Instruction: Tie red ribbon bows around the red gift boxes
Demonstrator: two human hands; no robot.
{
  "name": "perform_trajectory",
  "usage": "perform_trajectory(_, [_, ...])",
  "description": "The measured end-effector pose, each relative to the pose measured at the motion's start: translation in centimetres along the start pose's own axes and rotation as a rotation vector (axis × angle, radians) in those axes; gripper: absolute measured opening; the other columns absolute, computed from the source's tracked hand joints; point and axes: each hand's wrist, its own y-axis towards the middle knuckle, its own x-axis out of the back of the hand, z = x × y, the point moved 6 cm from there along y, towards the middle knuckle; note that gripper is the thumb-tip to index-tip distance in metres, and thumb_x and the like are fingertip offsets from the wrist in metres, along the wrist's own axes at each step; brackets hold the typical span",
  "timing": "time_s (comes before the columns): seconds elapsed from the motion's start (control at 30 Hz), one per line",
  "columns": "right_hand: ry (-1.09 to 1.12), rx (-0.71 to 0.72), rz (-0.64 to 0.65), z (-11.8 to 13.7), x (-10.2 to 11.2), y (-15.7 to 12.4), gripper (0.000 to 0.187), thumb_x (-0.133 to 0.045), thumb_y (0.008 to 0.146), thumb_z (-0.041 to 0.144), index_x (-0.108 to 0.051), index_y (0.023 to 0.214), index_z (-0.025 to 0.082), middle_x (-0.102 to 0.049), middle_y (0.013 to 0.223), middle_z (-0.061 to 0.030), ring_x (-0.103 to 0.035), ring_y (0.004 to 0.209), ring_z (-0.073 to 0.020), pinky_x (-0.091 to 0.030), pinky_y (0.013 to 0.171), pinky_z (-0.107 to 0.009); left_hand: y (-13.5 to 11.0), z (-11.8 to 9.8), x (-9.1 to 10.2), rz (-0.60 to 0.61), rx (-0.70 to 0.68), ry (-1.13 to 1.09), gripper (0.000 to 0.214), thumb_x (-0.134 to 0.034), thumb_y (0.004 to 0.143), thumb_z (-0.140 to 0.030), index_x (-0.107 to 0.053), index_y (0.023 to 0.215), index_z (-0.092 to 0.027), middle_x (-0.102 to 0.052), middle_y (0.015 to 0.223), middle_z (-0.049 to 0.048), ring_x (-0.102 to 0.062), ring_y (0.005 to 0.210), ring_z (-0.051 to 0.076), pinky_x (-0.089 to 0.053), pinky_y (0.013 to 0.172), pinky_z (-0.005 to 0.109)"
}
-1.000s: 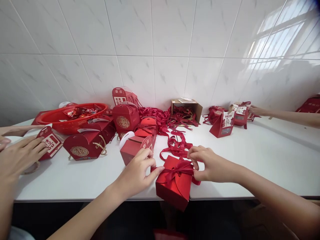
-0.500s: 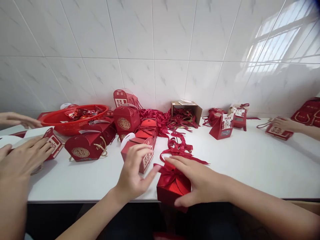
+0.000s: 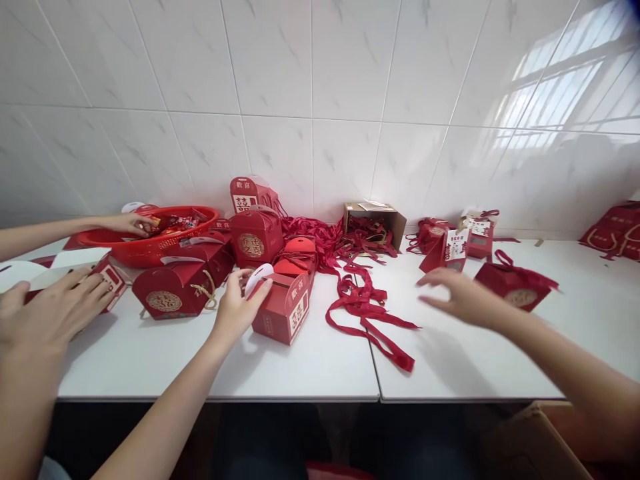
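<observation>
My left hand (image 3: 239,300) pinches the rounded white flap of a red gift box (image 3: 274,319) with a pale printed end panel, which stands on the table. Its fingertips are partly behind the flap. In the air over the right side, my right hand (image 3: 453,297) has its fingers apart and holds nothing. Just beyond its wrist sits a red box tied with a ribbon (image 3: 520,287), partly behind the forearm. Loose red ribbons (image 3: 357,300) trail across the table between my hands.
A co-worker's hand (image 3: 140,225) reaches into a red basket (image 3: 145,253) of wrapped sweets; another hand (image 3: 75,300) rests on a box at left. Several red boxes (image 3: 167,293), a cardboard box of ribbons (image 3: 397,230), red bags (image 3: 613,230) and a tiled wall (image 3: 345,160) surround the table.
My left hand has taken the red box's flap. The ribbon-tied box from the front edge now sits at right; my right hand is off it. Another person's hand and its red item left the far right.
</observation>
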Motion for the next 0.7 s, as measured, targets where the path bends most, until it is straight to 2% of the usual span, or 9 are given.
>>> perform_trajectory(0.07, [0.220, 0.192, 0.269, 5.0, -4.4, -0.4, 0.022, -0.056, 0.086, 0.039, -0.069, 0.090, 0.021, -0.068, 0.095, -0.0079, -0.064, 0.083, -0.0210, -0.050, 0.075, -0.032, -0.4, -0.3, -0.5, 0.014, -0.007, 0.089, 0.054, -0.063, 0.072, -0.051, -0.047, 0.115, -0.023, -0.060, 0.118, 0.0101, -0.060, 0.107, 0.028, -0.048, 0.088, 0.040])
perform_trajectory(0.1, [0.249, 0.230, 0.301, 7.0, -6.0, -0.3, 0.024, -0.056, 0.086, 0.041, -0.069, 0.085, 0.021, -0.068, 0.090, -0.0075, -0.063, 0.081, -0.0212, -0.049, 0.072, -0.031, -0.7, -0.4, -0.7, 0.024, -0.015, 0.120, 0.054, -0.063, 0.072, -0.050, -0.046, 0.116, -0.023, -0.060, 0.118, 0.0100, -0.060, 0.106, 0.029, -0.048, 0.087, 0.040])
perform_trajectory(0.2, [0.273, 0.072, 0.205, 9.8, -9.0, 1.7, 0.036, -0.049, 0.089, 0.047, -0.066, 0.078, 0.018, -0.067, 0.089, -0.0111, -0.062, 0.085, -0.0243, -0.046, 0.072, -0.032, -1.6, -0.9, -1.2, 0.063, -0.043, 0.149, 0.054, -0.062, 0.074, -0.048, -0.044, 0.118, -0.023, -0.062, 0.116, 0.0103, -0.062, 0.103, 0.029, -0.049, 0.083, 0.041])
perform_trajectory(0.3, [0.265, -0.101, 0.186, 10.5, -11.2, 4.8, 0.055, -0.031, 0.094, 0.052, -0.064, 0.074, 0.014, -0.065, 0.074, -0.0146, -0.063, 0.070, -0.0255, -0.044, 0.061, -0.034, -2.8, -1.4, -1.4, 0.100, -0.057, 0.131, 0.052, -0.061, 0.076, -0.048, -0.044, 0.118, -0.023, -0.062, 0.115, 0.0103, -0.063, 0.102, 0.029, -0.050, 0.081, 0.039])
perform_trajectory(0.37, [0.257, -0.176, 0.186, 10.5, -12.0, 6.5, 0.047, -0.039, 0.093, 0.048, -0.065, 0.078, 0.011, -0.066, 0.077, -0.0171, -0.063, 0.070, -0.0271, -0.042, 0.058, -0.033, -3.7, -1.7, -1.3, 0.114, -0.071, 0.118, 0.050, -0.060, 0.078, -0.047, -0.044, 0.119, -0.023, -0.062, 0.115, 0.0101, -0.063, 0.102, 0.028, -0.051, 0.079, 0.038])
perform_trajectory(0.43, [0.262, -0.184, 0.190, 10.5, -12.3, 7.3, 0.027, -0.050, 0.088, 0.033, -0.065, 0.084, 0.010, -0.067, 0.087, -0.0183, -0.064, 0.078, -0.0276, -0.042, 0.059, -0.032, -4.3, -1.9, -1.2, 0.117, -0.080, 0.117, 0.049, -0.059, 0.078, -0.047, -0.044, 0.118, -0.023, -0.062, 0.115, 0.0098, -0.064, 0.101, 0.027, -0.052, 0.078, 0.037])
perform_trajectory(0.5, [0.290, -0.109, 0.218, 10.6, -12.2, 7.3, 0.014, -0.054, 0.081, 0.018, -0.067, 0.087, 0.012, -0.069, 0.092, -0.0145, -0.063, 0.083, -0.0244, -0.043, 0.063, -0.029, -4.6, -1.9, -1.1, 0.116, -0.077, 0.119, 0.049, -0.060, 0.078, -0.047, -0.045, 0.118, -0.023, -0.062, 0.115, 0.0096, -0.064, 0.101, 0.027, -0.052, 0.079, 0.036])
perform_trajectory(0.57, [0.329, 0.015, 0.285, 10.4, -11.9, 6.6, 0.015, -0.058, 0.074, 0.009, -0.068, 0.081, 0.016, -0.070, 0.089, -0.0078, -0.063, 0.081, -0.0199, -0.044, 0.065, -0.026, -4.7, -1.9, -1.1, 0.123, -0.069, 0.119, 0.050, -0.060, 0.078, -0.047, -0.045, 0.118, -0.022, -0.062, 0.115, 0.0094, -0.064, 0.100, 0.026, -0.052, 0.079, 0.035])
perform_trajectory(0.7, [0.353, 0.155, 0.382, 9.4, -10.9, 5.3, 0.013, -0.061, 0.067, 0.006, -0.068, 0.066, 0.017, -0.070, 0.075, -0.0040, -0.063, 0.073, -0.0191, -0.045, 0.065, -0.026, -4.7, -1.8, -1.1, 0.148, -0.063, 0.112, 0.050, -0.061, 0.077, -0.047, -0.045, 0.118, -0.022, -0.063, 0.113, 0.0090, -0.065, 0.097, 0.026, -0.053, 0.076, 0.034])
